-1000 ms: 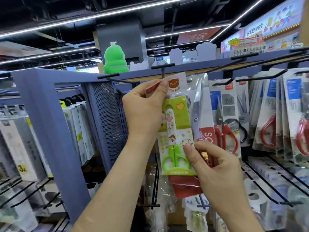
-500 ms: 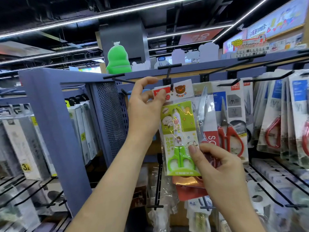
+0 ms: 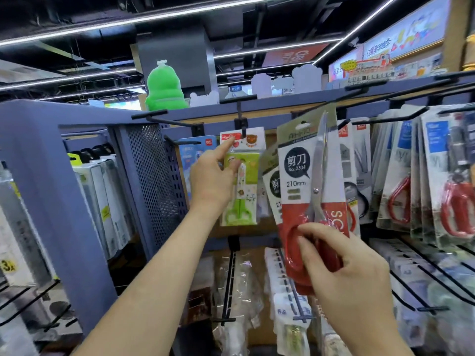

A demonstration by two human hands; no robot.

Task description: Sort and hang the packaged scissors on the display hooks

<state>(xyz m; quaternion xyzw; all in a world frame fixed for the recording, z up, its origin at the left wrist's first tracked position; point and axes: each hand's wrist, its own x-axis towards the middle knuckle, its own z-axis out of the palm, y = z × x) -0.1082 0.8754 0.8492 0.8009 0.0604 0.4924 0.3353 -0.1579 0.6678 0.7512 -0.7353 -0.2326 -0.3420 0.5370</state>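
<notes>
The green scissors pack at centre is printed card under a clear, glossy plastic blister that catches the ceiling light. Right of centre, the red-handled scissors pack has a matt card back in grey, white and red. Its steel blades are bare, polished and bright, and its red plastic handles are smooth and glossy. The display hooks are thin black metal with a dull finish. At centre left, the perforated panel looks like painted sheet metal in matt blue-grey. The green figure at upper left may be plush or foam; the blur leaves that unsure.
</notes>
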